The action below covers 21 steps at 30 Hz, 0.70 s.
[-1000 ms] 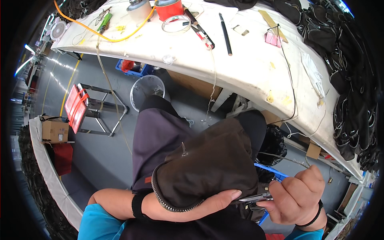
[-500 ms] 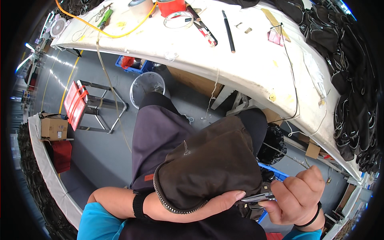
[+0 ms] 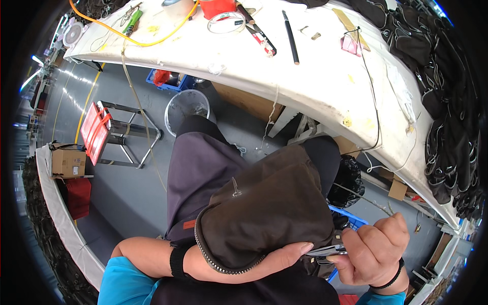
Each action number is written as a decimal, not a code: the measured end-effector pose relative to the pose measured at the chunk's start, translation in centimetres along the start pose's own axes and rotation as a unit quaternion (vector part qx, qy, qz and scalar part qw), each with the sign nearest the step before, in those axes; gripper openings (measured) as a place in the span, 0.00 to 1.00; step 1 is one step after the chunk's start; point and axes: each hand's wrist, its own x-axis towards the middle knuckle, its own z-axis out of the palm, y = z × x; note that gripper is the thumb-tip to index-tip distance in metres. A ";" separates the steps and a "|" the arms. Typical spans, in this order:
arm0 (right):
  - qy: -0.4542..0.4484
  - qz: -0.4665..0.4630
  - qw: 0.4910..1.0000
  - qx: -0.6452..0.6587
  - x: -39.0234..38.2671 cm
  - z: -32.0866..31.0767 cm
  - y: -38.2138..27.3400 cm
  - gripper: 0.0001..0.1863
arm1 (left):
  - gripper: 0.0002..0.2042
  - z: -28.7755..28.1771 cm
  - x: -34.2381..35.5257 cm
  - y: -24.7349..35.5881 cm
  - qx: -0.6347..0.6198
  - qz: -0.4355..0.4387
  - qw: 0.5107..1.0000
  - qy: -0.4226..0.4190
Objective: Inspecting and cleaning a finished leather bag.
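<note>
A dark brown zippered bag lies across my lap. Its curved metal zipper edge faces my left forearm, and a clear plastic tag fastener stands up from its fabric. My left hand grips the bag's near edge, thumb on top and the other fingers hidden beneath. My right hand is closed round a small silver metal tool that looks like thread snips. The tool's pointed end reaches to my left thumb tip, beside the bag's near right corner.
Ahead stands a white-covered table with a black pen-like tool, a red-and-black cutter and a tape roll. Dark bags pile at right. On the floor are a bin, a folding stool and a blue crate.
My right hand has shifted very slightly left and down with the snips. The bag and my left hand stay in place.
</note>
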 end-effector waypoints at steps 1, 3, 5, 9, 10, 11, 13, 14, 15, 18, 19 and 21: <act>-0.009 -0.001 1.000 0.004 -0.2 0.0 0.1 0.18 | 0.15 0.0 0.4 -0.5 0.014 0.031 0.999 -0.022; -0.002 -0.009 1.000 0.001 0.1 -0.1 -0.1 0.18 | 0.15 -0.3 0.2 0.2 0.037 0.057 0.997 -0.030; 0.003 -0.011 1.000 -0.005 0.2 -0.1 -0.2 0.18 | 0.16 -0.3 0.1 0.5 0.036 0.037 0.998 -0.030; 0.012 -0.022 0.999 -0.031 0.3 0.1 0.0 0.18 | 0.17 0.2 0.2 0.0 0.035 0.019 0.999 -0.008; 0.015 -0.026 0.999 -0.035 0.3 0.1 0.0 0.18 | 0.17 0.4 0.2 -0.1 0.029 0.010 0.999 0.015; 0.015 -0.026 0.999 -0.035 0.3 0.1 0.0 0.18 | 0.17 0.5 0.2 -0.2 0.023 0.000 0.999 0.039; 0.019 -0.027 0.999 -0.031 0.4 0.2 0.0 0.18 | 0.17 0.4 0.0 -0.3 0.037 0.009 0.999 0.038; 0.018 -0.024 0.999 -0.032 0.3 0.2 0.0 0.18 | 0.17 0.5 0.0 -0.5 0.048 0.018 0.998 0.033; 0.017 -0.023 0.999 -0.033 0.2 0.3 0.1 0.18 | 0.17 0.5 0.1 -0.7 0.046 0.019 0.998 0.031; 0.028 -0.039 0.999 -0.020 0.3 0.2 -0.2 0.18 | 0.17 0.3 -0.5 0.3 0.049 0.022 0.997 0.051; 0.040 -0.051 0.998 -0.011 0.4 0.2 -0.4 0.18 | 0.17 0.1 -1.0 0.9 0.062 0.022 0.997 0.041; 0.026 -0.016 1.000 -0.006 -0.6 0.9 0.1 0.14 | 0.16 0.3 0.0 -0.4 0.059 0.030 0.998 0.004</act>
